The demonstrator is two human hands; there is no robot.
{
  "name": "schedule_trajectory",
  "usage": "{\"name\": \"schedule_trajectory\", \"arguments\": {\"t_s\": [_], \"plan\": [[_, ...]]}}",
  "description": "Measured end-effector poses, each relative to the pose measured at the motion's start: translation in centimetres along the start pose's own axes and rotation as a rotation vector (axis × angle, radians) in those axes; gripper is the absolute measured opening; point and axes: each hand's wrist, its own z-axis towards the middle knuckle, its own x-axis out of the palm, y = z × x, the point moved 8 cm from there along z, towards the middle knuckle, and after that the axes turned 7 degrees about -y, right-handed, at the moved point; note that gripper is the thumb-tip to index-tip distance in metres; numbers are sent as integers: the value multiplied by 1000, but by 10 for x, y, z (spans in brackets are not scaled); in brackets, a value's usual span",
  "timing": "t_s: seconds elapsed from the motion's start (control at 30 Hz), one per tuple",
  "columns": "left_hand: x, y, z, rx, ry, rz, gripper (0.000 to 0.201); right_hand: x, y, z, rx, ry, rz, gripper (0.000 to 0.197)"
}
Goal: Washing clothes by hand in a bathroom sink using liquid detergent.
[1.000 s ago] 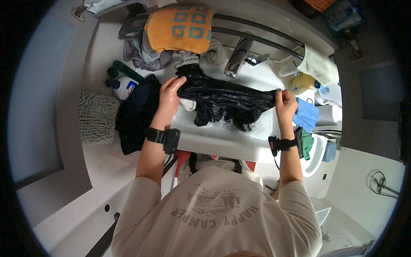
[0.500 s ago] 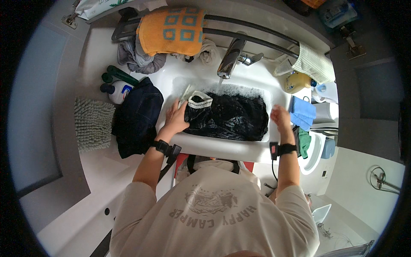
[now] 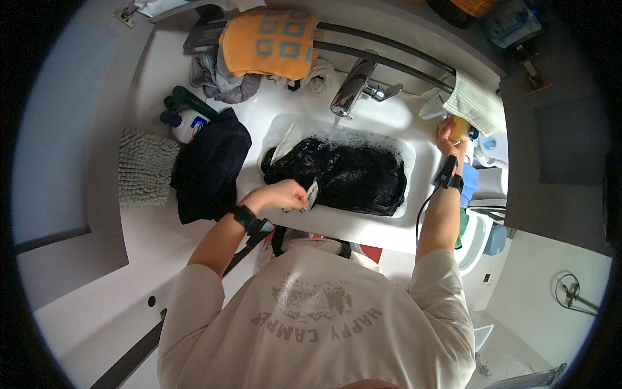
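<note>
A wet black garment (image 3: 363, 175) with a white band lies in the white sink (image 3: 337, 223), among suds and water. At its near left edge my left hand (image 3: 285, 196) is closed in a fist, pinching the garment's white band (image 3: 312, 192). Over at the right, my right hand (image 3: 451, 141) has its fingers round a yellow bottle (image 3: 460, 129) with a dark blue cap. The lower part of that bottle is hidden by the hand. Above the garment, a chrome faucet (image 3: 353, 91) points down into the sink.
Left of the sink lie dark folded clothes (image 3: 210, 168), a white bottle (image 3: 188, 125), a green bottle (image 3: 188, 100) and a grey shaggy mat (image 3: 148, 167). An orange towel (image 3: 269, 45) hangs on the black rail (image 3: 382, 55). A blue cloth (image 3: 471, 176) lies at the right.
My right hand has moved away and up from the sink's right edge onto the yellow bottle. My left hand has shifted nearer and right, pulling the white band toward the sink's near edge.
</note>
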Motion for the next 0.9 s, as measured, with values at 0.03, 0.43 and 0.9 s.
{"name": "schedule_trajectory", "arguments": {"t_s": [0.03, 0.43, 0.9], "plan": [[-2, 3, -9, 71, -34, -37, 13, 0, -3, -4, -43, 67, -205, 38], [-48, 41, -15, 59, -683, 39, 35, -80, -175, -131, -488, 431, -1310, 49], [-26, 49, 1, 116, -763, 392, 33, 29, -197, -241, -1140, 699, -1602, 46]]}}
